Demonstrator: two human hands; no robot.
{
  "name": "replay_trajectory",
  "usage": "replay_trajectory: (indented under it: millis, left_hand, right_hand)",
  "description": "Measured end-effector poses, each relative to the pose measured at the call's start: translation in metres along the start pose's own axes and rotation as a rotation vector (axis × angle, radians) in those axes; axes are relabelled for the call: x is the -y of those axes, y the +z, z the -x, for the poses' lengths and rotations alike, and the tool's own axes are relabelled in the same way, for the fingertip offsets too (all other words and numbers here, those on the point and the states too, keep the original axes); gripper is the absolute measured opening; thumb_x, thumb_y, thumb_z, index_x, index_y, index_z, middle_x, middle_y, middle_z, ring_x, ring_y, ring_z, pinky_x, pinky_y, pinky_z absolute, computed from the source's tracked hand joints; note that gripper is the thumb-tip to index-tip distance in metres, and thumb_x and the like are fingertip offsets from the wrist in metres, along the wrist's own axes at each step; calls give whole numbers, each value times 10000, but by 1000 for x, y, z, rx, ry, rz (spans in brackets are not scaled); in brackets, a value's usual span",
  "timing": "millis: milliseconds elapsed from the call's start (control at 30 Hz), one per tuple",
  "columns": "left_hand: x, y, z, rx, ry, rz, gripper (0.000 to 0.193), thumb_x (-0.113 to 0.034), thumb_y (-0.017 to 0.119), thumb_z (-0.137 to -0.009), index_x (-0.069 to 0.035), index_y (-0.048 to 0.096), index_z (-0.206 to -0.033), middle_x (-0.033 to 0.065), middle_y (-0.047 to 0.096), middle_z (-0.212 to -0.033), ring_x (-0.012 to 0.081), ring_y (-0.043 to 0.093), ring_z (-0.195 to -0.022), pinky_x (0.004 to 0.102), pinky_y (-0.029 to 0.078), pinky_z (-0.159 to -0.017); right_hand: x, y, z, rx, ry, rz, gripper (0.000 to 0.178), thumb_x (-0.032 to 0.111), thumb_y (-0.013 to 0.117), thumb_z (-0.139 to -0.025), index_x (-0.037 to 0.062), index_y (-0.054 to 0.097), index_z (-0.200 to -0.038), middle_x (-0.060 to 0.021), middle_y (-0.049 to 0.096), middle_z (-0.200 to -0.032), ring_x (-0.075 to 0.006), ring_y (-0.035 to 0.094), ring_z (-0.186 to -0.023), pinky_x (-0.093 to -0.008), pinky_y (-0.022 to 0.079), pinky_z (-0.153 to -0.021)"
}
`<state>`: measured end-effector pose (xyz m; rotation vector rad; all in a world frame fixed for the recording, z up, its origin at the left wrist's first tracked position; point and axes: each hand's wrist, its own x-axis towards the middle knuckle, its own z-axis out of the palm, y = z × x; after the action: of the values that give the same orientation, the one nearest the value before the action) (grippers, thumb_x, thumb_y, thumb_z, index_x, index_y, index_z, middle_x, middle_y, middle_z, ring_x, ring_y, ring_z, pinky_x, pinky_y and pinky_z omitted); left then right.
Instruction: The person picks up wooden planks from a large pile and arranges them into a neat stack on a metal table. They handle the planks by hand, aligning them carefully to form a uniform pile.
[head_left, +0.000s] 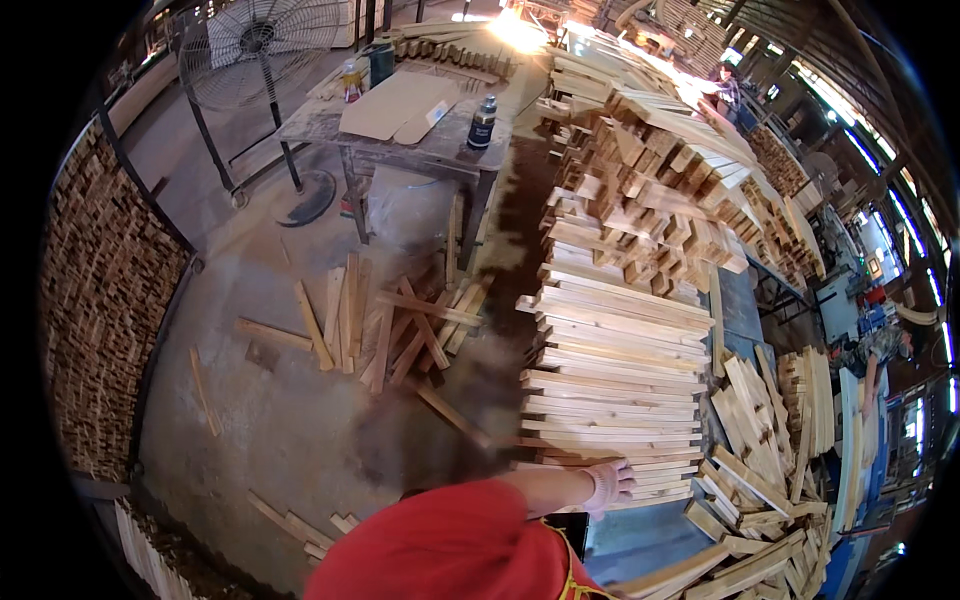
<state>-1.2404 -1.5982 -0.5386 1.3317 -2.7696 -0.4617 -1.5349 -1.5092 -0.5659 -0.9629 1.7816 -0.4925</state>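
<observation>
My left hand (606, 485), in a pale covering that leaves the fingertips bare, reaches out from a red sleeve at the lower edge. It lies on the near end of a row of light wooden strips (615, 385), with its fingers stretched out over them. The strips lie side by side across a blue-grey surface (640, 540), which shows just beyond the hand's near side. My right hand is out of the picture.
Loose wooden offcuts (755, 490) are heaped right of the row. Stacked wood blocks (650, 190) rise behind it. Scattered sticks (350, 310) lie on the floor at left, near a work table (320, 122) carrying a dark bottle (482, 124) and cardboard (390, 105). A fan (258, 40) stands behind.
</observation>
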Motion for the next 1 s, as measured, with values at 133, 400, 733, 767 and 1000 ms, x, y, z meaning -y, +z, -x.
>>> replay_trajectory:
  millis: [133,400,733,767,1000]
  left_hand:
    - [4,-13,16,122,-54,79,828,-649,557,-958,-153,453,-1613,120,352,-1718,347,236,-1608,578,106,-1316]
    - [-45,-51,32,150,-6,117,559,-520,687,-877,-105,692,-1252,158,648,-1343,364,561,-1297,496,409,-1130]
    - [-70,-1,8,32,-81,-295,788,-453,678,-928,-144,428,-1608,117,429,-1618,349,273,-1566,586,172,-1295]
    - [-80,-3,11,37,-112,-319,778,-452,676,-929,-142,438,-1602,117,432,-1614,353,271,-1566,585,174,-1295]
    - [-187,14,-26,188,80,86,940,-549,724,-898,-107,369,-1649,171,386,-1678,358,330,-1569,499,243,-1293]
  right_hand:
    - [-23,71,23,166,13,126,761,135,736,-902,6,416,-1581,-152,585,-1478,-290,569,-1317,-405,467,-1110]
    - [9,49,5,441,-472,62,373,278,665,-992,19,633,-1260,-107,676,-1074,-217,634,-1043,-400,524,-966]
    - [-47,-149,26,-942,72,771,750,406,830,-801,64,507,-1385,-222,591,-1332,-438,626,-1202,-506,538,-1003]
    - [-48,-148,29,-942,91,646,763,389,832,-795,59,498,-1396,-225,583,-1340,-443,624,-1201,-506,539,-1005]
    - [-78,-138,50,-903,-93,-242,876,200,770,-807,-9,426,-1585,-307,594,-1448,-431,596,-1336,-455,494,-1117]
